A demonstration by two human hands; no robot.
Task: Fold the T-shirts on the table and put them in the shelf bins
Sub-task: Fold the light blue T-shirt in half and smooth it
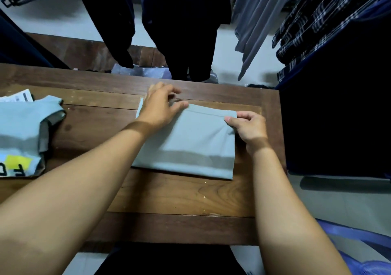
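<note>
My two bare forearms reach up from 6 o'clock over the wooden table (169,194). The folded T-shirt (190,145), a grey-blue rectangle, lies flat on the table just right of centre. My right hand (248,126) pinches its far right corner at 3 o'clock, thumb on top and fingers curled. My left hand (158,105) rests on the far left corner at 11 o'clock, thumb along the hem; whether it grasps the cloth or only presses it I cannot tell (the fingers hide the edge). At 9 o'clock lies a second T-shirt (21,131), unfolded, print showing, on some papers (18,97). Hanging clothes (317,21) fill 12 to 2 o'clock.
</note>
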